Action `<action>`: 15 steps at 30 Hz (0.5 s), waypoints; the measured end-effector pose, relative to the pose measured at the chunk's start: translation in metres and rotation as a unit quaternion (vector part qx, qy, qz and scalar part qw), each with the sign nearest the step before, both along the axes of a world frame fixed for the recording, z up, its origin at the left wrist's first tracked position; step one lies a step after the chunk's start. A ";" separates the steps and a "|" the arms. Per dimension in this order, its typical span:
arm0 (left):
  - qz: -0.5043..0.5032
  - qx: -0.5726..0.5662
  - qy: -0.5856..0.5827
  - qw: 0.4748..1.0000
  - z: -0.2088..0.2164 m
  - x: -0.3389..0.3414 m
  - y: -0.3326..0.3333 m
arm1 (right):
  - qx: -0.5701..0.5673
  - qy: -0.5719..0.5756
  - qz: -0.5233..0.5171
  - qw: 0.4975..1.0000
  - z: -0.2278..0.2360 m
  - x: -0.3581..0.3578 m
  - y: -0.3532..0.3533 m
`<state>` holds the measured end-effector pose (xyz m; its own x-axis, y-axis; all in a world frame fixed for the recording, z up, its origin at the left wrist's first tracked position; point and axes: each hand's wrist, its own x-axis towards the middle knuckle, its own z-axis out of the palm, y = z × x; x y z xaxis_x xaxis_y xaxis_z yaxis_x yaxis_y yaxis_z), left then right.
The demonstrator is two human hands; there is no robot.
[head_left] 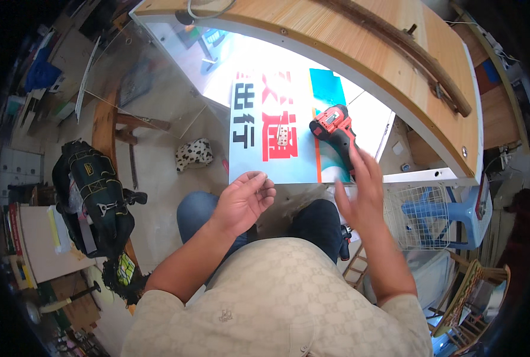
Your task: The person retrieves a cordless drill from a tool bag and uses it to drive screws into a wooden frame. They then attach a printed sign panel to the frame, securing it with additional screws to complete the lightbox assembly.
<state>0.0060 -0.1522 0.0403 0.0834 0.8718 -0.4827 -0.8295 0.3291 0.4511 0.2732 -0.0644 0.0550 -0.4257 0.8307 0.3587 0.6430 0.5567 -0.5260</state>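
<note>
A red and black cordless drill (330, 124) lies on a printed sign panel (250, 169), its handle toward me. My right hand (366, 184) is at the lower end of that handle, fingers stretched out and thumb apart; it overlaps the handle, and whether it touches is unclear. My left hand (247, 199) is closed in a pinch at the panel's near edge, with a tiny thing at its fingertips too small to name. A small pale dotted piece (283, 135) rests on the panel's red lettering.
Beyond the panel runs a wooden board (390, 41) with a long brown wooden strip (414, 53) on it. A blue plastic stool (461, 214) and a wire basket (416, 217) stand at right. At left are a black tool bag (95, 193) and a spotted cushion-like thing (193, 154).
</note>
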 end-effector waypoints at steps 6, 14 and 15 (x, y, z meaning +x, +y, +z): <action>-0.019 0.023 0.006 1.000 0.003 -0.007 0.000 | -0.188 -0.258 -0.140 0.937 -0.007 -0.055 0.088; 0.035 0.040 -0.014 0.998 -0.005 -0.039 -0.003 | 0.036 -0.100 -0.052 0.993 0.010 -0.029 0.049; 0.031 0.037 -0.015 0.999 -0.006 -0.041 -0.001 | -0.012 -0.046 -0.027 0.998 0.014 -0.028 0.035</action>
<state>-0.0345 -0.1535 0.0343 0.0415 0.9089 -0.4149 -0.8613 0.2430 0.4462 0.2452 -0.0297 0.0692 -0.4096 0.8616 0.2997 0.7184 0.5071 -0.4761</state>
